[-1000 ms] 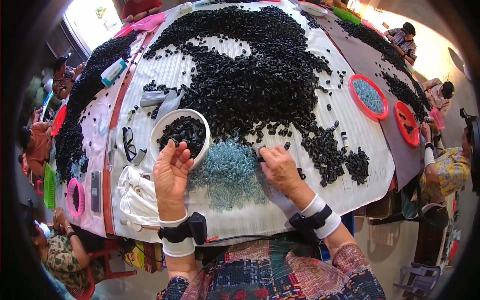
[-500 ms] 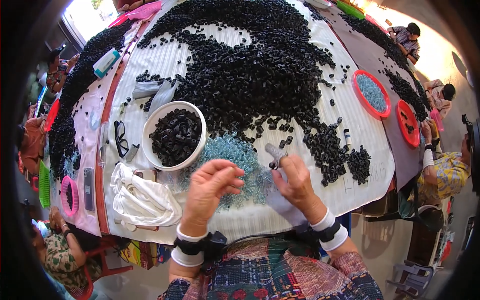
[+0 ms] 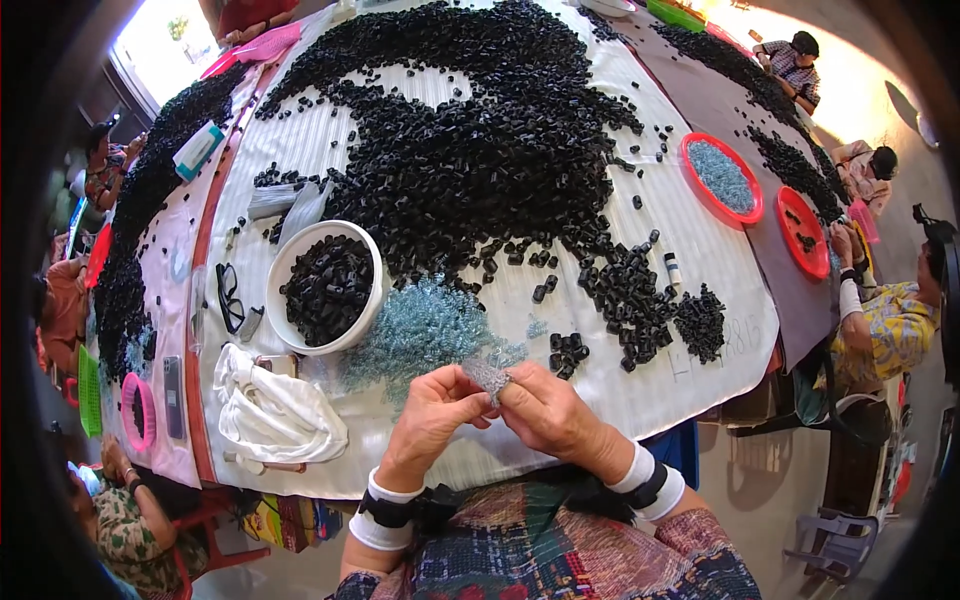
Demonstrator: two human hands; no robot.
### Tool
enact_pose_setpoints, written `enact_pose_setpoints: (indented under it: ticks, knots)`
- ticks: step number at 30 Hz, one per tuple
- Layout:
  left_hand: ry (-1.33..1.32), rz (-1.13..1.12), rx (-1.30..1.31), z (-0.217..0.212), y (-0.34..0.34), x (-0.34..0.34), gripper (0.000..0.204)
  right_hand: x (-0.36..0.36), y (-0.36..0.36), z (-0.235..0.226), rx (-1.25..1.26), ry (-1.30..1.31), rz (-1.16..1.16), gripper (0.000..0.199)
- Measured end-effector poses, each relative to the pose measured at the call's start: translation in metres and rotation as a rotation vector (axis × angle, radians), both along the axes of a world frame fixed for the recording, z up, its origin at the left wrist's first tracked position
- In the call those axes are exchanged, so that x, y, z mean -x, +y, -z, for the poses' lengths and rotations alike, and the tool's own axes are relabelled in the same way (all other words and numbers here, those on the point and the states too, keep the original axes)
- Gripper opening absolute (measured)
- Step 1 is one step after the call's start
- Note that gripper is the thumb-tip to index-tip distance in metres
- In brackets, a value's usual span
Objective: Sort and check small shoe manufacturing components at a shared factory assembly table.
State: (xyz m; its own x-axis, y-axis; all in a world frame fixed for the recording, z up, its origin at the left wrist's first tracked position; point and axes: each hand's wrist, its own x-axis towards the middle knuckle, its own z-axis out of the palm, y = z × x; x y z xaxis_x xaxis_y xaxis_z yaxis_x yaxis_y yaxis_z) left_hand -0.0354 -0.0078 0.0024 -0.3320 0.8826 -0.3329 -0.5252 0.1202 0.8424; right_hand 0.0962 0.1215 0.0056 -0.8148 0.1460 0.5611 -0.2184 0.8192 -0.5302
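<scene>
My left hand and my right hand meet at the near edge of the table, fingers pinched. Between their fingertips is a small grey, shiny, see-through plastic bag; its contents cannot be made out. Just beyond my left hand spreads a pile of small clear bluish pieces. A little group of short black plastic pieces lies beyond my right hand. Left of the bluish pile stands a white bowl full of similar black pieces.
A huge heap of black pieces covers the table's middle and far side. White cloth, eyeglasses and grey bag bundles lie left. A red tray of bluish pieces stands right. Other people work at both sides.
My hands were apart and have come together on the bag, which my right hand alone held before. My right hand moved down and left, uncovering the little group of black pieces. The view shifted slightly.
</scene>
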Motion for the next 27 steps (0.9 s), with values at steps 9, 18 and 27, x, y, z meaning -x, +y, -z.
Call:
enact_pose_setpoints:
  ticks: [9, 18, 27]
  knots:
    - [-0.191, -0.032, 0.060, 0.004, -0.005, -0.005, 0.018, 0.007, 0.045, -0.003, 0.290, -0.128, 0.257, 0.022]
    - [-0.241, -0.054, -0.005, 0.010, -0.012, 0.002, 0.016, 0.044, 0.119, 0.028, -0.106, -0.150, 0.515, 0.021]
    - [-0.284, -0.036, -0.029, 0.016, -0.015, 0.006, 0.017, 0.029, 0.090, 0.009, -0.100, -0.098, 0.345, 0.018]
